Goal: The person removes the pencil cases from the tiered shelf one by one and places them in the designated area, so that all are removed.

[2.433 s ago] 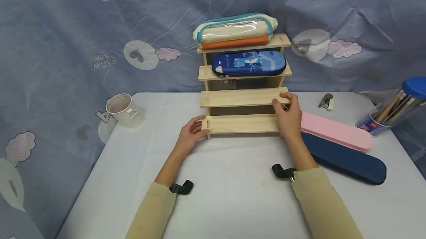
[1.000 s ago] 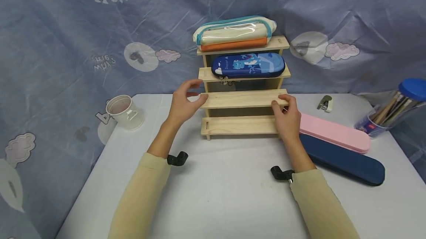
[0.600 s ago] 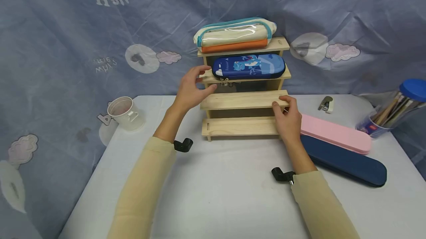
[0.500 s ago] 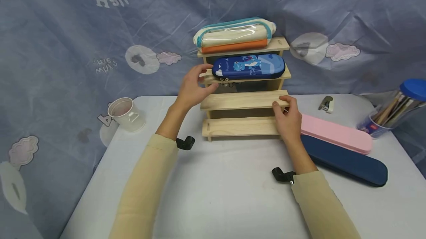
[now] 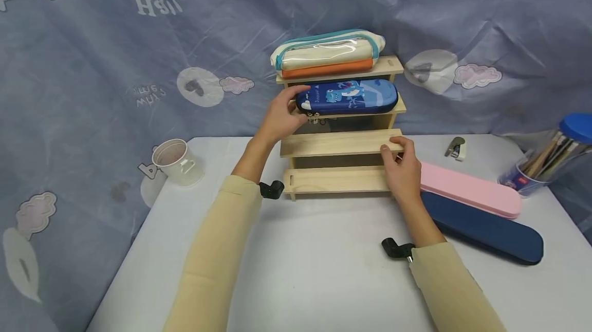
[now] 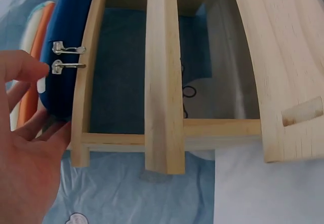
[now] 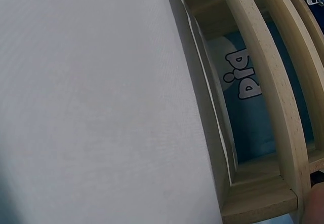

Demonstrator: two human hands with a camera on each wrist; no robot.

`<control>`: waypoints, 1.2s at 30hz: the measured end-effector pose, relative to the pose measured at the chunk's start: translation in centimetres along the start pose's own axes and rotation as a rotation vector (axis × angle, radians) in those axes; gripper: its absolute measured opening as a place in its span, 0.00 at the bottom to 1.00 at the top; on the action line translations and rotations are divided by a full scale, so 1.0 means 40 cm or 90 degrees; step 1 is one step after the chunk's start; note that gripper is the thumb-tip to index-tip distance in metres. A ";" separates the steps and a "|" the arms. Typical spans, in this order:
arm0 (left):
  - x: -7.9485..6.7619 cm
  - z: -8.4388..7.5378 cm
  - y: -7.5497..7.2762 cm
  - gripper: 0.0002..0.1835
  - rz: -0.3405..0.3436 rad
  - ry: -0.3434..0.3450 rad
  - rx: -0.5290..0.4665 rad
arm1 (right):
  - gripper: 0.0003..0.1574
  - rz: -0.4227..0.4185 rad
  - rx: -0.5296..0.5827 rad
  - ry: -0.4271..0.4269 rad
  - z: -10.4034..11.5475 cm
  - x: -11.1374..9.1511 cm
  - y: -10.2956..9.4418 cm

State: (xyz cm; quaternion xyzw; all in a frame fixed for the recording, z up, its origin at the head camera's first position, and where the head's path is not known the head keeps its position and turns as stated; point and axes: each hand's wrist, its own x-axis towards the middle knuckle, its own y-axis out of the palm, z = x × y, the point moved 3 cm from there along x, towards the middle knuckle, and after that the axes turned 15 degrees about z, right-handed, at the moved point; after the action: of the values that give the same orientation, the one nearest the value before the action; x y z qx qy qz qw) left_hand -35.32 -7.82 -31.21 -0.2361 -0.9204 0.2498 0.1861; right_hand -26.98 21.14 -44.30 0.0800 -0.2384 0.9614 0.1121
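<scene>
A stepped wooden shelf rack (image 5: 341,143) stands at the back of the white table. On its second tier from the top lies a blue dinosaur pencil case (image 5: 347,96), zip pulls to the front. My left hand (image 5: 283,117) takes the case by its left end, thumb in front and fingers at the top and behind; the left wrist view shows this hand (image 6: 30,133) around the case's end (image 6: 66,89). With my right hand (image 5: 401,170) I grip the right end of the third tier's board. In the right wrist view only a bit of that hand (image 7: 315,206) shows.
A clear-windowed pencil pouch (image 5: 328,54) lies on the top tier. Right of the rack are a pink case (image 5: 472,190), a navy case (image 5: 483,226), a small stapler (image 5: 455,148) and a tub of pencils (image 5: 532,167). A white cup (image 5: 178,162) stands at the left.
My left hand has left the bottom tier's left end, risen past the third tier and come to the blue pencil case's left end. My right hand keeps its hold on the board.
</scene>
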 end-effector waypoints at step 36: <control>-0.022 0.028 0.007 0.22 -0.050 -0.015 0.063 | 0.28 0.007 0.026 0.011 -0.004 0.006 -0.008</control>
State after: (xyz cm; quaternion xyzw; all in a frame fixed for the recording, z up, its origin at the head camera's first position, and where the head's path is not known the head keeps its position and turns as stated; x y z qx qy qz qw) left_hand -35.03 -8.50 -32.46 -0.1870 -0.9176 0.2906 0.1963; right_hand -27.14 21.53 -44.28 0.0724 -0.2183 0.9673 0.1070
